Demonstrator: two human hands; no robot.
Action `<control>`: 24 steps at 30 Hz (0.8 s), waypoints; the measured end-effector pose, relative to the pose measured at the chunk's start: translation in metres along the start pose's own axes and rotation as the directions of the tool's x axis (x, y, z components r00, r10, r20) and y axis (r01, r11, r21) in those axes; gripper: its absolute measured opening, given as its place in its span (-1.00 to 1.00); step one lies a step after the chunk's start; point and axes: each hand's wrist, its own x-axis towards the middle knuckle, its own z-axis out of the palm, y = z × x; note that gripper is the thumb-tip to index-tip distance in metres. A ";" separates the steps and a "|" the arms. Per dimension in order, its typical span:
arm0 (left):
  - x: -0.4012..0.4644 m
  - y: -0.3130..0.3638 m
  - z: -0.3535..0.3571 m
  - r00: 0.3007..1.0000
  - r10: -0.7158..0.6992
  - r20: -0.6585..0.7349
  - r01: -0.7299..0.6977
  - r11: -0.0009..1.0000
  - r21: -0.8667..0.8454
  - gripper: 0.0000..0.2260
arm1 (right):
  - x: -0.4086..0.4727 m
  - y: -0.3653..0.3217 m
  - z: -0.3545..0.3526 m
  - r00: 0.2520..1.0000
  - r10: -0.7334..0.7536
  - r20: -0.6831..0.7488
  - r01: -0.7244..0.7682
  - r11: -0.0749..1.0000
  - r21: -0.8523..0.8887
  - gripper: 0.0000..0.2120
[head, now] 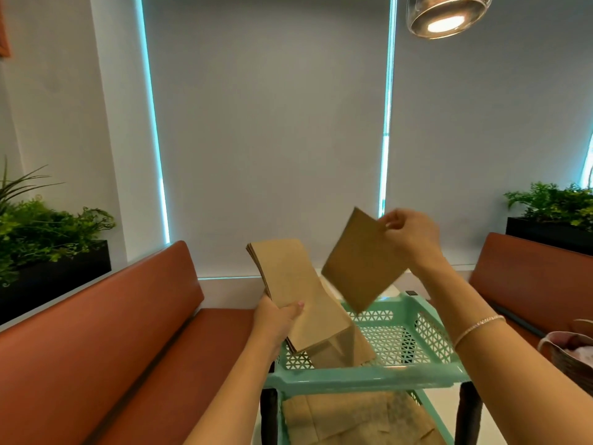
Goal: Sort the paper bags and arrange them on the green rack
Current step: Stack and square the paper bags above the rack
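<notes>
Red benches (pixel 134 316) around | left hand (pixel 279 319) grips bag stack (pixel 288 284) | right hand (pixel 407 232) pinches one bag (pixel 362 261) | I should lay it flat in green rack (pixel 401 338)

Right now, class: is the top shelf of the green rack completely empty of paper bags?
No: a paper bag already lies in the green rack's top shelf, beneath the stack held above it.
</notes>
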 end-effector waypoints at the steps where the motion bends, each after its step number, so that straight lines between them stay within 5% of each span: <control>1: 0.000 0.000 0.000 1.000 0.002 0.005 -0.002 1.000 0.002 -0.65 | -0.004 -0.010 -0.003 0.996 -0.059 -0.068 0.061 0.998 0.028 -0.68; 4: 0.000 0.000 -0.001 1.000 0.009 0.023 -0.008 0.999 -0.037 -0.68 | -0.023 -0.023 0.004 0.960 -0.236 -0.152 0.257 0.958 0.132 -0.73; 7: 0.000 0.003 -0.001 1.000 0.023 0.008 -0.023 0.998 -0.058 -0.76 | -0.048 -0.008 0.027 0.945 -0.326 -0.003 0.319 0.924 0.210 -0.81; 13: 0.006 -0.006 -0.005 0.999 -0.027 -0.024 0.024 0.992 -0.121 -0.52 | -0.080 0.041 0.057 0.898 -0.205 0.389 0.146 0.973 0.177 -0.56; 24: -0.007 0.006 0.000 0.995 0.091 0.041 -0.087 0.992 -0.091 -0.73 | -0.087 0.056 0.066 0.804 -0.157 0.574 0.092 0.986 0.140 -0.47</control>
